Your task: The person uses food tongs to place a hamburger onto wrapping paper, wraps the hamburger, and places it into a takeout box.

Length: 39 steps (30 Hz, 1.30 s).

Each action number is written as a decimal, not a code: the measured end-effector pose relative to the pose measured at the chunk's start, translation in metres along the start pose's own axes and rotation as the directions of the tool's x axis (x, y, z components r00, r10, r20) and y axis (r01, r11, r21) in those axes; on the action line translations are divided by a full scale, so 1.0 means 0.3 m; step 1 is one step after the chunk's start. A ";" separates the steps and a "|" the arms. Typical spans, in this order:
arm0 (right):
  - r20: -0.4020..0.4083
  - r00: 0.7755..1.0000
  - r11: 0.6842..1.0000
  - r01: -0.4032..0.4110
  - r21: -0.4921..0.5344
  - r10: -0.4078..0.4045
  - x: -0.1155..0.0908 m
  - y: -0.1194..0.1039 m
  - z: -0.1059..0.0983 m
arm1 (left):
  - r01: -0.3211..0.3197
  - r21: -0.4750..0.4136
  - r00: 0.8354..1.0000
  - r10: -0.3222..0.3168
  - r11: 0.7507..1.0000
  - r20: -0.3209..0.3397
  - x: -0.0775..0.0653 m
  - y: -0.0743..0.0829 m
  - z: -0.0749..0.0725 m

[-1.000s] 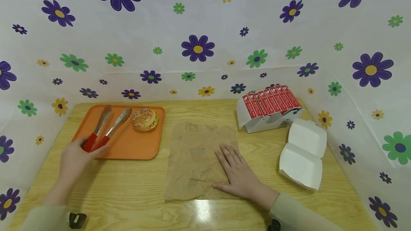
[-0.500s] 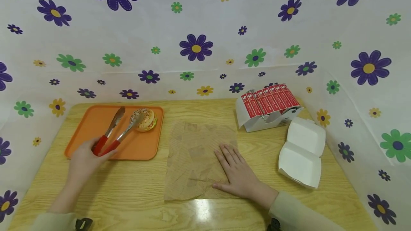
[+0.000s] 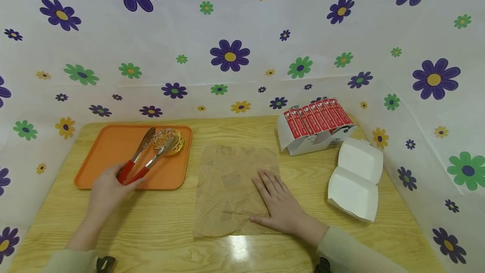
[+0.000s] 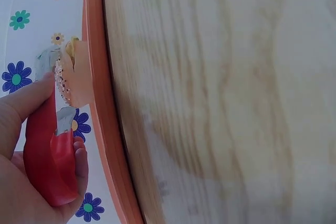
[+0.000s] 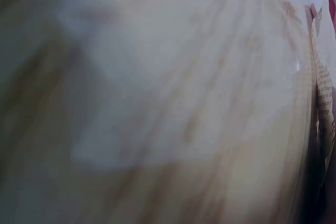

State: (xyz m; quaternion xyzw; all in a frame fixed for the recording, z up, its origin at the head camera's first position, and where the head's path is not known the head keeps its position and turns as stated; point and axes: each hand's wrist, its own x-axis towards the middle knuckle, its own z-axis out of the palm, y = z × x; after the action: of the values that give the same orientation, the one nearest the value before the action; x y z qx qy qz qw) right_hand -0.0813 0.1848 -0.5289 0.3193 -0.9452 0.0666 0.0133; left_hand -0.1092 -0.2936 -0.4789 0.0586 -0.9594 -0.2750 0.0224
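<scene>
My left hand [image 3: 109, 188] grips red-handled metal tongs [image 3: 141, 155] over the orange tray [image 3: 104, 151]. The spread arms of the tongs lie on either side of a seeded burger [image 3: 169, 133], one overlapping its top in the head view. In the left wrist view, the red handles [image 4: 44, 150] sit between thumb and fingers, with the burger [image 4: 63, 80] beyond them on the tray. My right hand [image 3: 282, 207] lies flat, fingers straight, on the right side of a brown paper sheet [image 3: 219, 193]. The right wrist view shows mostly tabletop, with the paper's printed edge [image 5: 325, 87] at the right.
Right of the paper, an opened white clamshell box [image 3: 354, 193] rests on the wooden table [image 3: 159, 226]. Behind it stands a white carton [image 3: 310, 148] holding several red-and-white packets [image 3: 322, 117]. A flower-print sheet [image 3: 242, 16] encloses the back and sides.
My left hand has carried the tongs rightward across the tray, bringing their tips from left of the burger to around it. The right hand stays on the paper.
</scene>
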 end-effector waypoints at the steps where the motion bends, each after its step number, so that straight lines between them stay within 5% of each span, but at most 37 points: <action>1: 0.001 1.000 1.000 0.000 0.000 0.000 0.000 0.000 0.000 | 0.003 -0.002 1.000 -0.003 1.000 0.004 0.002 0.001 -0.001; 18: -0.032 0.999 1.000 0.017 -0.026 -0.018 -0.001 -0.005 -0.011 | 0.023 -0.013 0.998 -0.023 1.000 0.055 0.020 0.022 -0.005; 39: -0.024 1.000 1.000 0.011 0.014 -0.011 -0.001 -0.001 -0.002 | -0.076 -0.006 0.988 0.074 0.997 -0.132 -0.018 0.034 0.040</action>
State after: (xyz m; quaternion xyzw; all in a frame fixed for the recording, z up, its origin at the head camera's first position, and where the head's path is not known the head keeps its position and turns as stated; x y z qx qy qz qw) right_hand -0.0808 0.1849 -0.5284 0.3239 -0.9427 0.0770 0.0228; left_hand -0.1059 -0.2779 -0.4837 0.0404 -0.9558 -0.2750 0.0963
